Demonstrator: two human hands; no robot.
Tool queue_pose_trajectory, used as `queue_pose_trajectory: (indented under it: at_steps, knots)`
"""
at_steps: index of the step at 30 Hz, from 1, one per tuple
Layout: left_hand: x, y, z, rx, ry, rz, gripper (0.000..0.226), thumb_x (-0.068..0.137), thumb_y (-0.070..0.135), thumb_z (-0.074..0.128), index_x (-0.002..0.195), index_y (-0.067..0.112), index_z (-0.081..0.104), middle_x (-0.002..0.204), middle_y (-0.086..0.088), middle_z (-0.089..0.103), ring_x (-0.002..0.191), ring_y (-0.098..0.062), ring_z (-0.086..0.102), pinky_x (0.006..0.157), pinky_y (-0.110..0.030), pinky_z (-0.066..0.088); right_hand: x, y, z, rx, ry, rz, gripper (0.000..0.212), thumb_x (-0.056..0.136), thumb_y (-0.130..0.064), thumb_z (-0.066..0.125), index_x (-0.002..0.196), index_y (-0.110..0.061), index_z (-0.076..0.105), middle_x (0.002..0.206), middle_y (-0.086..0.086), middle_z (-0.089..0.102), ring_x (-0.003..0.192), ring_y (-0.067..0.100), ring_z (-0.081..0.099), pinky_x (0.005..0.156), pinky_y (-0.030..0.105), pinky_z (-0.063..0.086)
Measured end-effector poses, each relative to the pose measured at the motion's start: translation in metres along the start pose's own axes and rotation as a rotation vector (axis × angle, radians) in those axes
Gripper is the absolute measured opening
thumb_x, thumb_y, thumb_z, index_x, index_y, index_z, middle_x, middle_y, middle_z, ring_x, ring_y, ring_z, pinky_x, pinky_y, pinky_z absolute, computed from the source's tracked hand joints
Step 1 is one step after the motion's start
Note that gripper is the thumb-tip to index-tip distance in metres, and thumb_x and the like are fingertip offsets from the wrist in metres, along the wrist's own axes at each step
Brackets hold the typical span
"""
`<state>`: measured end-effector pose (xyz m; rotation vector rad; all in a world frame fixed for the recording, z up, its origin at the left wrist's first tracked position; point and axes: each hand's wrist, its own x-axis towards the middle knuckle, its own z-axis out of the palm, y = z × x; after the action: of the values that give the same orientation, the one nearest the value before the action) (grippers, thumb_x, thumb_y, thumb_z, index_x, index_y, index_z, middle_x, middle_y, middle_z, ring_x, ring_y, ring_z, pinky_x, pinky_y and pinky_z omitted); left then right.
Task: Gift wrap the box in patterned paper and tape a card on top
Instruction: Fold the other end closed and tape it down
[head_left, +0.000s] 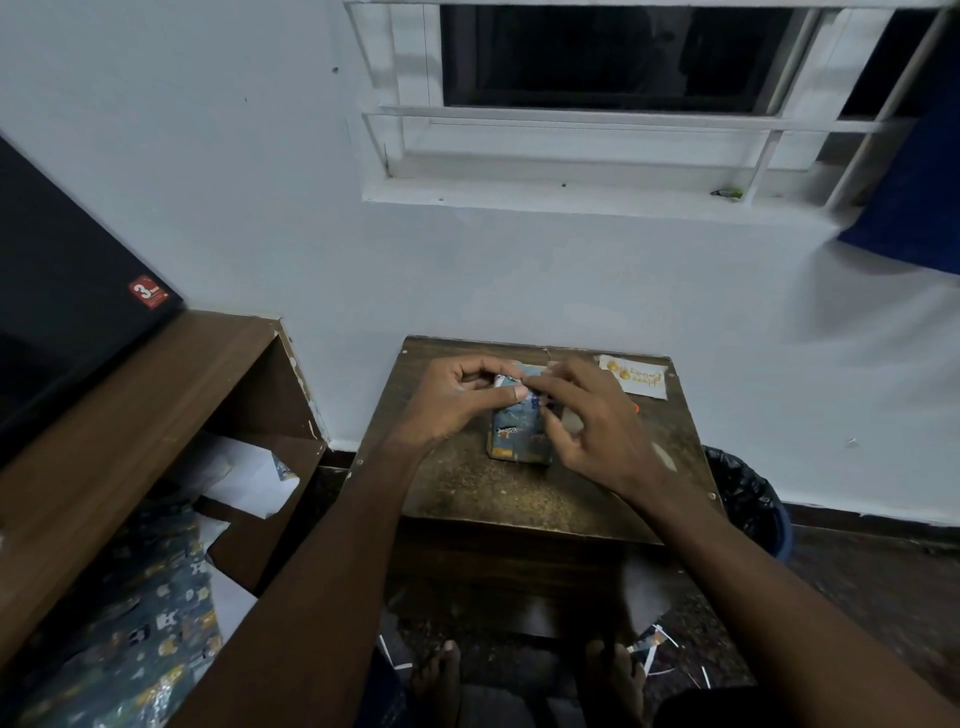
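Table (519, 499): dark wood, worn, scuffed matt top. Box (519, 434): wrapped in patterned paper, slight sheen. Card (635, 378): pale matt paper. Shelf unit (156, 395): brown wood laminate, chipped edges. Loose wrapping paper (140, 623): printed, white back. Bin liner (743, 493): black glossy plastic. Wall (519, 270): matt paint.

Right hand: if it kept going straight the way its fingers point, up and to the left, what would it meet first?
Most likely the left hand. The right hand points across the wrapped box toward it, fingertips nearly meeting at the box's far end. Depth is unclear.
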<state>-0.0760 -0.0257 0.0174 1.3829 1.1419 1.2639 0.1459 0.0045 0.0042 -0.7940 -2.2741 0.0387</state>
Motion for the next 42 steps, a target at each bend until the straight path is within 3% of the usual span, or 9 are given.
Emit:
queue_pose_trajectory:
  at_steps: [11, 14, 18, 22, 27, 32, 34, 37, 42]
  knots:
    - [0.002, -0.003, 0.001, -0.018, 0.121, -0.069, 0.023, 0.087, 0.006, 0.083, 0.107, -0.004, 0.078, 0.116, -0.005, 0.079, 0.109, -0.014, 0.075, 0.087, -0.023, 0.060, 0.000, 0.004, 0.004, -0.029, 0.008, -0.034, 0.043, 0.083, 0.005, 0.072, 0.123, -0.011, 0.074, 0.103, 0.005, 0.064, 0.095, 0.027, 0.061, 0.073, 0.044, 0.047]
    - [0.003, 0.001, 0.006, -0.108, 0.216, -0.159, 0.024, 0.099, 0.021, 0.071, 0.107, 0.000, 0.080, 0.105, -0.004, 0.081, 0.091, -0.003, 0.073, 0.082, -0.016, 0.057, 0.000, 0.003, 0.004, -0.021, 0.006, -0.031, 0.044, 0.081, 0.006, 0.074, 0.122, -0.010, 0.074, 0.103, 0.005, 0.064, 0.095, 0.028, 0.062, 0.073, 0.045, 0.049]
    - [0.008, 0.008, 0.017, 0.145, 0.389, -0.005, 0.014, 0.095, 0.020, 0.077, 0.100, 0.009, 0.082, 0.091, 0.003, 0.080, 0.080, -0.004, 0.072, 0.071, -0.011, 0.052, 0.001, 0.001, 0.002, -0.003, 0.004, -0.026, 0.040, 0.083, 0.004, 0.074, 0.120, -0.010, 0.075, 0.102, 0.005, 0.064, 0.096, 0.028, 0.062, 0.075, 0.045, 0.050]
    - [0.018, 0.009, 0.029, 0.143, 0.305, 0.095, 0.020, 0.089, 0.002, 0.079, 0.104, 0.015, 0.080, 0.095, 0.005, 0.080, 0.090, -0.007, 0.075, 0.083, -0.024, 0.060, 0.002, -0.001, 0.000, 0.021, 0.023, -0.011, 0.033, 0.085, 0.001, 0.075, 0.116, -0.010, 0.077, 0.100, 0.004, 0.065, 0.094, 0.023, 0.060, 0.074, 0.039, 0.050]
    - [0.022, 0.004, 0.032, 0.196, 0.273, 0.031, 0.022, 0.093, 0.002, 0.075, 0.102, 0.021, 0.081, 0.102, 0.009, 0.080, 0.099, -0.005, 0.074, 0.092, -0.030, 0.060, 0.003, 0.001, 0.000, 0.078, 0.060, 0.097, 0.031, 0.082, -0.003, 0.082, 0.110, -0.015, 0.082, 0.101, 0.001, 0.071, 0.097, 0.019, 0.064, 0.080, 0.025, 0.048]
    - [0.021, 0.011, 0.049, 0.364, 0.307, 0.148, 0.035, 0.096, -0.011, 0.061, 0.111, 0.015, 0.080, 0.109, 0.007, 0.077, 0.107, -0.005, 0.070, 0.091, -0.018, 0.055, 0.005, 0.000, -0.001, 0.134, 0.089, 0.151, 0.029, 0.080, -0.004, 0.085, 0.104, -0.018, 0.084, 0.100, -0.004, 0.074, 0.097, 0.014, 0.066, 0.082, 0.023, 0.050]
    - [0.020, 0.016, 0.059, 0.451, 0.241, 0.254, 0.050, 0.087, -0.021, 0.057, 0.113, 0.015, 0.080, 0.114, 0.005, 0.076, 0.108, -0.005, 0.069, 0.086, -0.013, 0.054, 0.004, -0.002, -0.001, 0.134, 0.098, 0.139, 0.024, 0.080, -0.004, 0.084, 0.099, -0.019, 0.085, 0.097, -0.006, 0.074, 0.095, 0.014, 0.066, 0.080, 0.019, 0.047]
    - [0.023, 0.021, 0.074, 0.418, 0.086, 0.295, 0.059, 0.083, -0.026, 0.049, 0.116, 0.012, 0.080, 0.112, -0.002, 0.077, 0.104, -0.008, 0.071, 0.083, -0.012, 0.055, 0.000, -0.001, -0.001, 0.088, 0.075, 0.121, 0.016, 0.078, 0.001, 0.074, 0.085, -0.012, 0.081, 0.091, -0.001, 0.072, 0.089, 0.019, 0.065, 0.071, 0.032, 0.053]
    - [0.031, 0.026, 0.078, 0.422, -0.010, 0.240, 0.058, 0.089, -0.024, 0.044, 0.123, 0.010, 0.077, 0.117, 0.003, 0.076, 0.105, 0.014, 0.066, 0.087, -0.007, 0.050, -0.003, 0.004, -0.007, 0.106, 0.076, 0.130, 0.016, 0.079, 0.003, 0.072, 0.084, -0.010, 0.081, 0.087, 0.000, 0.072, 0.085, 0.019, 0.065, 0.069, 0.029, 0.050]
